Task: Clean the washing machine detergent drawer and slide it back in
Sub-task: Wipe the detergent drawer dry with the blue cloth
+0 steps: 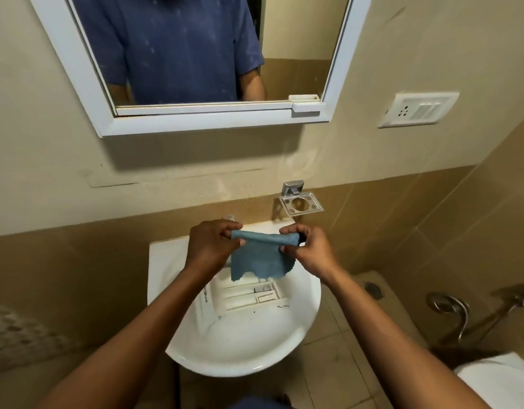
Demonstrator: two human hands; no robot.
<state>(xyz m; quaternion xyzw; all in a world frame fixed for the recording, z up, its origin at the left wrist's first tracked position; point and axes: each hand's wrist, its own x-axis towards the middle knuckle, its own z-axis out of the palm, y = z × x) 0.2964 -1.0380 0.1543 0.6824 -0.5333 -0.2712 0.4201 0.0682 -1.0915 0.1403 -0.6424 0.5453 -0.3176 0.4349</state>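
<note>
- Bare arms (142, 329) come up from the bottom edge, and both hands meet over the sink.
- Right below the fingers sits a white sink (240, 361).
- Inside the sink, just under the fingers, lies the detergent drawer (249, 293). No hand touches it.
- Between the two hands hangs a blue cloth (259, 259). Its top edge is rolled up, and its ragged bottom edge hangs over the far end of the drawer.
- The left hand (213, 246) pinches the left end of the cloth. The right hand (308, 249) pinches the right end. The fingers of both hands curl in tight on the cloth.
- A few tiny dark specks (281, 306) lie in the sink beside the drawer.
- My guess is that the job is about halfway. The drawer is out and in the sink, but it may need more wiping, and it has not been slid back in.
- The cloth hides the far end of the drawer, and the hands hide most of the tap behind the fingers. No washing machine shows. The word on the drawer front is too small to read, and I cannot tell if the cloth is wet.
</note>
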